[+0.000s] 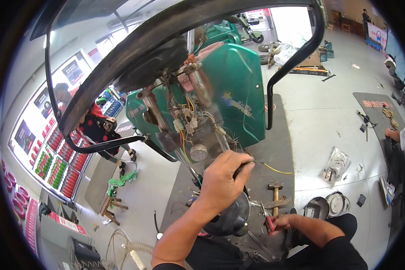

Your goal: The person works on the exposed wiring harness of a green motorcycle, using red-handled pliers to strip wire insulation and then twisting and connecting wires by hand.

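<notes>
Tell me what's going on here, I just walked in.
The person's left hand pinches a thin wire, its yellow stretch running out to the right. Lower down, their right hand holds a red-handled metal hand tool. In front, a tangle of multicoloured wires and pale plastic connectors is exposed on a glossy green vehicle. A wooden-handled metal hammer lies on the dark grey mat.

The left fingers [244, 173] hide part of the wire [278, 171].
</notes>
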Demonstrator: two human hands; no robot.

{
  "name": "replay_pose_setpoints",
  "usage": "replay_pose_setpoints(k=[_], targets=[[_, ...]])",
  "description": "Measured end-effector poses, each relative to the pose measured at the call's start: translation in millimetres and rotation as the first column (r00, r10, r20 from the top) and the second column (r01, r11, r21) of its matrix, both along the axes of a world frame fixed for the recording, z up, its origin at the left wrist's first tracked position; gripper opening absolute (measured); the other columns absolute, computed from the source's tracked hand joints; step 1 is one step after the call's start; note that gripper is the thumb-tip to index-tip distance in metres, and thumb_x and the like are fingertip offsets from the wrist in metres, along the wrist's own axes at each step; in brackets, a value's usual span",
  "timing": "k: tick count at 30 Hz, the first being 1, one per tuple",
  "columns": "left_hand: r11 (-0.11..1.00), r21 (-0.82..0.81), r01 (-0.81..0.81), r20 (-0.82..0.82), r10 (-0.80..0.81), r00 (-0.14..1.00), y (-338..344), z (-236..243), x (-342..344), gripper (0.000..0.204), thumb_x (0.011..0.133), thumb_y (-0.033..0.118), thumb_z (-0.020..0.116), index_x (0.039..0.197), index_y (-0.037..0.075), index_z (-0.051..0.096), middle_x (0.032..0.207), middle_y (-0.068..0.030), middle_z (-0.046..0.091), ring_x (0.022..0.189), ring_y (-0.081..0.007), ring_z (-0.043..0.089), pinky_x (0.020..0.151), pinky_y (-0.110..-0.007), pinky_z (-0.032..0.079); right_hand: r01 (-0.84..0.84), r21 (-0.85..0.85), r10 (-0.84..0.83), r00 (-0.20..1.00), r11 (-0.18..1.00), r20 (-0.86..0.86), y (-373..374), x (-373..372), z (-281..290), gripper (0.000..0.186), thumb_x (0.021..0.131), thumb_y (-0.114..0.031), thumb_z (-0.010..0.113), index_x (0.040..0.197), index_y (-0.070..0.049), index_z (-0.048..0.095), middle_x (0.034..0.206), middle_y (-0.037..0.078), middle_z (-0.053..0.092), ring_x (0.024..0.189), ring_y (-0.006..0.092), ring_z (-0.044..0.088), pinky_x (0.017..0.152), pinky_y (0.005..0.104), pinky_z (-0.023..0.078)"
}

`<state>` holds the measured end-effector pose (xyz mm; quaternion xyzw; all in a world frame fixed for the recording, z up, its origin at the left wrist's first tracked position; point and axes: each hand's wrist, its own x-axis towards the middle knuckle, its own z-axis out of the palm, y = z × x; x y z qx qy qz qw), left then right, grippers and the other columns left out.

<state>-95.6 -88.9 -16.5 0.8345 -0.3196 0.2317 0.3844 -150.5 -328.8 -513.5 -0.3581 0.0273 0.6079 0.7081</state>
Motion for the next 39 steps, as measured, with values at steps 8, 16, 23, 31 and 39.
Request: replay_pose_setpoints(k=[8,16,23,31,39], targets=[[0.946,-0.282,-0.158,-0.277,0.077,0.958,16,1,-7,0.014,0.101,0.013,0.074,0.11,0.003,0.069,0.09,-0.0026,0.072,0.076,-0.0101,0.065,0.07,-0.028,0.054,0.261,0.014,-0.238,0.853,0.965,0.464,-21,48,244,0.058,0.087,0.003,0.081,0.139,-0.005,0.054,0.101,0.012,0.072,0.092,0.024,0.075,0.078,0.0349,0.062],[0.861,-0.458,-0.223,-0.531,-0.064,0.845,20,-5,7,0.016,0.103,0.018,0.072,0.11,0.003,0.068,0.081,0.0029,0.065,0.067,-0.0019,0.054,0.057,-0.021,0.042,0.566,0.104,-0.492,0.594,0.818,0.637,-5,43,361,0.072,0.094,0.006,0.07,0.158,-0.004,0.038,0.122,0.017,0.069,0.109,0.0263,0.073,0.081,0.0363,0.062],[0.913,-0.326,-0.244,-0.519,0.042,0.853,10,-10,5,0.018,0.102,0.018,0.072,0.11,0.002,0.07,0.082,0.0014,0.067,0.074,-0.0035,0.059,0.069,-0.024,0.049,0.63,0.273,-0.685,0.638,0.727,0.352,-1,55,345,0.087,0.089,-0.01,0.066,0.167,-0.01,0.026,0.134,0.019,0.063,0.12,0.0331,0.069,0.093,0.0474,0.058],[0.704,-0.685,-0.187,-0.445,-0.202,0.872,57,26,16,0.02,0.106,0.021,0.068,0.115,0.004,0.064,0.08,-0.0002,0.064,0.065,-0.0079,0.06,0.058,-0.024,0.048,0.579,0.435,-0.718,0.624,0.69,0.308,17,76,354,0.101,0.079,-0.024,0.084,0.164,-0.011,0.031,0.135,0.016,0.066,0.125,0.035,0.068,0.098,0.0517,0.059],[0.628,-0.76,-0.166,-0.373,-0.213,0.903,87,58,11,0.022,0.108,0.026,0.065,0.116,0.006,0.064,0.081,-0.0003,0.061,0.069,-0.0118,0.06,0.058,-0.025,0.045,0.651,0.249,-0.688,0.606,0.717,0.399,39,73,368,0.085,0.09,-0.019,0.082,0.16,-0.006,0.035,0.12,0.015,0.065,0.107,0.029,0.073,0.079,0.0391,0.059]])
